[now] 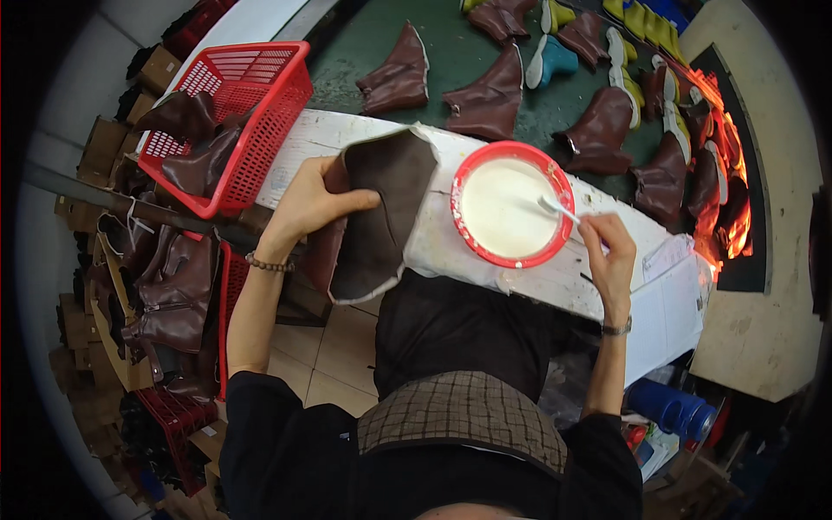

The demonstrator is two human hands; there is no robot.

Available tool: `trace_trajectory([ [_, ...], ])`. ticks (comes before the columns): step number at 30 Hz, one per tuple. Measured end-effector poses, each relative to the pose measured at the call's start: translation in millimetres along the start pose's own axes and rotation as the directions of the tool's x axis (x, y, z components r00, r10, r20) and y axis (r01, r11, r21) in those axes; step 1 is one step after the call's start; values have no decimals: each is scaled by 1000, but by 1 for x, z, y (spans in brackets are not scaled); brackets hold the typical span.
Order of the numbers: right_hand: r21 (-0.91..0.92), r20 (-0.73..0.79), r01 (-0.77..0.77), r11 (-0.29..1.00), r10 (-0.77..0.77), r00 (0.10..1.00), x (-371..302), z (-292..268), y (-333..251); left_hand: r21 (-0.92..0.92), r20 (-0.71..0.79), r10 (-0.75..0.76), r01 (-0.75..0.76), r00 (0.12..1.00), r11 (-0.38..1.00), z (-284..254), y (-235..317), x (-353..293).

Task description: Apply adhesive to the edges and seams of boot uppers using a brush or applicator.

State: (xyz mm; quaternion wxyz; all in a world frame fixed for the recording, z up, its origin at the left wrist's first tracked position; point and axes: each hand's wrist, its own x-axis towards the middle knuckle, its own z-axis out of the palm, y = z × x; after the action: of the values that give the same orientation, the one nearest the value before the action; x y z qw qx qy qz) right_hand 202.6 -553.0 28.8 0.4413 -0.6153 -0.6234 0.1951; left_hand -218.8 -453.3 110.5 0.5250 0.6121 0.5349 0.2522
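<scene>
My left hand [316, 204] grips a brown leather boot upper [386, 208], its thumb pressed on the dark inner face and the fingers hidden behind. The upper is held open over the near edge of a white board, left of a red bowl [462, 230]. Creamy white liquid [503, 208] fills much of that bowl. Pinched in my right hand [611, 251] is a small white brush [559, 209], its head at the liquid's right side. Whether the tip is dipped I cannot tell.
The white-painted board [433, 247] spans in front of me. Beyond it, a green conveyor belt [347, 65] carries several brown uppers [598, 130] and yellow shoe lasts [646, 22]. A glowing orange heater [737, 191] is at the right. A red basket [269, 143] of uppers stands left; a blue bottle [672, 409] lies lower right.
</scene>
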Motion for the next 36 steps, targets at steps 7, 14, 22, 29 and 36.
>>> trace_trajectory([
  [7, -6, 111, 496, 868, -493, 863, 48, 15, -59, 171, 395, -243, 189, 886, 967, 48, 30, -6],
  [14, 5, 47, 384, 923, -384, 922, 33, 22, -54, -124, 119, -1, 16, 993, 992, 51, 44, -19],
  [22, -6, -55, 382, 924, -382, 923, 6, 40, -59, -284, -143, 169, -204, 975, 937, 63, 34, -9],
  [29, 334, -88, 130, 933, -106, 990, 15, 59, -82, -153, -162, 269, -293, 949, 944, 60, 28, 27],
  [36, 399, 178, 179, 899, -267, 947, 15, 91, -119, -227, -174, 294, -329, 940, 917, 75, 49, 50],
])
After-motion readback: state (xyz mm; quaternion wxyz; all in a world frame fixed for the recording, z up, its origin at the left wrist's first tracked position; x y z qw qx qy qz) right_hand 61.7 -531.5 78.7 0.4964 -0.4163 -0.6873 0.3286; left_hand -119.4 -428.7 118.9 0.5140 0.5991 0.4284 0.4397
